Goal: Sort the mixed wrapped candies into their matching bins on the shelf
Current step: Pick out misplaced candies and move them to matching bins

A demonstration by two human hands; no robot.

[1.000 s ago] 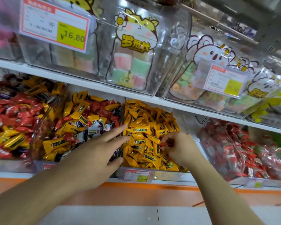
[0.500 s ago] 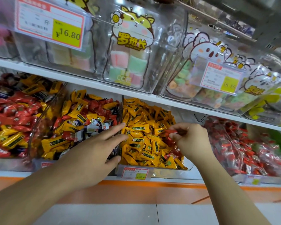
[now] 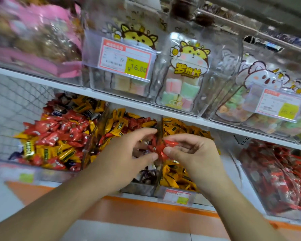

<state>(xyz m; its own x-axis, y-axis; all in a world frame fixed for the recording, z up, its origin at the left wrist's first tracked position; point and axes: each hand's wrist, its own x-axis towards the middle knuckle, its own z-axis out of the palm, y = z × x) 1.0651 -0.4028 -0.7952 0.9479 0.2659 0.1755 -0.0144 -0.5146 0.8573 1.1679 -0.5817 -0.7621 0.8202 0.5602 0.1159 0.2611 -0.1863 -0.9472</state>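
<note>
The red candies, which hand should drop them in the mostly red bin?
Left, probably. Both hands pinch the red candies, but the left hand is nearer the mostly red bin at far left.

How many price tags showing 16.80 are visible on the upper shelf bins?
2: one price tag on the bin left of centre, one price tag on the far-right bin, its digits blurred. Others may be out of view.

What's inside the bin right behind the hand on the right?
Yellow wrapped candies fill that bin. The right hand, pinching red candies, covers the middle of the pile.
</note>
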